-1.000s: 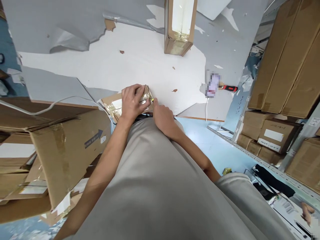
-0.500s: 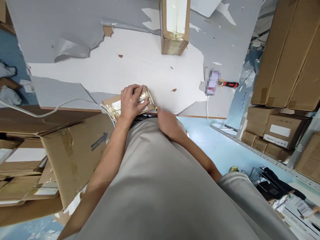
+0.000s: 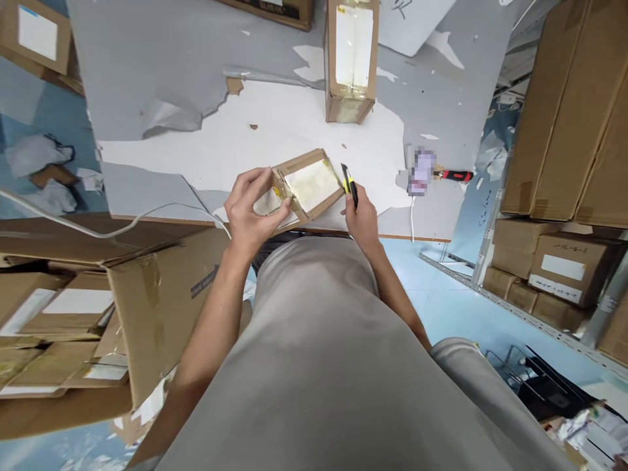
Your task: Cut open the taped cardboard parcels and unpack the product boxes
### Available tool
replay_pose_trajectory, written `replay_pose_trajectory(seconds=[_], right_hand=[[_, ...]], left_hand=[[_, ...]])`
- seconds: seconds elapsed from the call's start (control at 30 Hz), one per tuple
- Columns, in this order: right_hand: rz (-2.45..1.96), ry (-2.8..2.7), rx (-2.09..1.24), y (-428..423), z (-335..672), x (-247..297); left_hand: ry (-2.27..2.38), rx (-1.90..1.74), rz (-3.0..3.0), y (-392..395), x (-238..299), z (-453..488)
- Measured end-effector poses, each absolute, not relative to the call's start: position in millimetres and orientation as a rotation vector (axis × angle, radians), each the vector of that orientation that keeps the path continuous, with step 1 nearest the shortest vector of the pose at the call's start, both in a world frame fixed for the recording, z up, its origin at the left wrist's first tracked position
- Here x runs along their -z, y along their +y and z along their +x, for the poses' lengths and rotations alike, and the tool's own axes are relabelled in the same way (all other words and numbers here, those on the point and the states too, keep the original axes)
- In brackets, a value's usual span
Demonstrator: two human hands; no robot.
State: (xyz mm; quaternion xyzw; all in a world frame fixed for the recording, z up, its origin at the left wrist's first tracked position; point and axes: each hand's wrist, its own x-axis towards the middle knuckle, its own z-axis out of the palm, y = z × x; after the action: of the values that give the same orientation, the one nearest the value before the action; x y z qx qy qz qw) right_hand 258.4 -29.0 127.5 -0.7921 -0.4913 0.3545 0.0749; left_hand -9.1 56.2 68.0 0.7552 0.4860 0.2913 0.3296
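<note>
My left hand (image 3: pixel 250 209) grips the near end of a small taped cardboard box (image 3: pixel 307 186) and holds it tilted up above the table's front edge. A white label shows on the box's upper face. My right hand (image 3: pixel 362 219) is closed round a yellow-and-black utility knife (image 3: pixel 349 184), its blade end pointing away from me, just right of the box and apart from it.
A tall narrow cardboard box (image 3: pixel 350 62) stands at the back of the grey-and-white table (image 3: pixel 206 140). A red-handled tool (image 3: pixel 454 175) lies at the table's right. Open cartons (image 3: pixel 98 301) crowd the left; stacked boxes on shelving (image 3: pixel 554 150) fill the right.
My left hand has lifted and turned the small box from flat on the table to tilted up. My right hand moved away from the box's edge to the right with the knife.
</note>
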Motion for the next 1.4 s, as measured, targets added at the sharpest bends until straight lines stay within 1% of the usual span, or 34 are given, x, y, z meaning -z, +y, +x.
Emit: replay_pose_trajectory(seconds=[0.13,0.23,0.47,0.57,0.67,0.77,0.87,1.03,1.23,1.4], right_hand=[[-2.309,-1.282,-1.115,-19,265,-119],[-2.296,-1.333,-1.125,-16,254,-123],[-2.296,-1.422,-0.996,-22,235,-150],[-2.316,-1.414,-1.020,-25,237,-154],[-2.325,-1.387,-1.078,-28,236,-151],[-2.322,-1.355,-1.144,-30,231,-149],[-2.326,-1.397,-1.120,-31,228,-149],[-2.342,-1.485,-1.006,-37,238,-152],[-2.396,-1.505,-1.051,-54,253,-157],[-2.616,-1.531,-1.118,-48,245,-170]], left_hand=[[1.300,-0.713,1.949,45,-69,-6],[1.306,-0.713,1.927,40,-68,-10],[1.292,-0.684,1.775,33,-54,-21],[1.252,-0.667,1.682,30,-48,-25],[1.182,-0.632,1.693,33,-56,-26],[1.115,-0.600,1.885,39,-75,-9],[1.038,-0.567,2.029,41,-84,27],[0.965,-0.506,2.085,35,-69,73],[0.901,-0.483,2.110,26,-59,83],[0.895,-0.483,2.119,21,-57,87]])
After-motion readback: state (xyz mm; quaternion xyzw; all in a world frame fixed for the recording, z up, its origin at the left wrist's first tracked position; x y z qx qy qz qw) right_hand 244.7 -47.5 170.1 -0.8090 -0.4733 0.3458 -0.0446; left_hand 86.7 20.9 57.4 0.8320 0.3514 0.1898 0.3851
